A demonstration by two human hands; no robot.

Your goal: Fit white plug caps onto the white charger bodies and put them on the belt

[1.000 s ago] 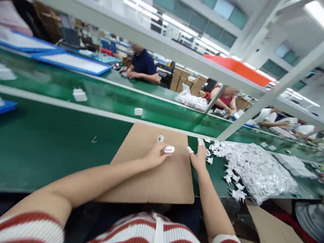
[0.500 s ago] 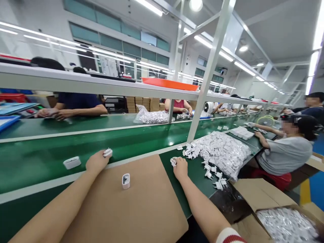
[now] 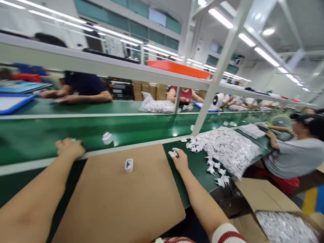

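Qty 1 white oval plastic housing [image 3: 129,169], set on flat brown cardboard sheet [image 3: 121,197]. L hand [image 3: 70,149] placed at green belt [image 3: 141,126], finger grip can't be told. R hand [image 3: 180,160] (white fingertip caps [image 3: 172,154] worn) held beside sheet, fingers bent, contents unclear.

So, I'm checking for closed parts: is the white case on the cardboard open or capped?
Open: on the cardboard, the white case shows a rim around a dark hollow. What's inside is unclear.

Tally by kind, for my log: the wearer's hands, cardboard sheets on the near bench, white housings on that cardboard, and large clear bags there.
Hands: 2 (left hand, right hand)
Cardboard sheet: 1
White housing: 1
Large clear bag: 1
Total: 5
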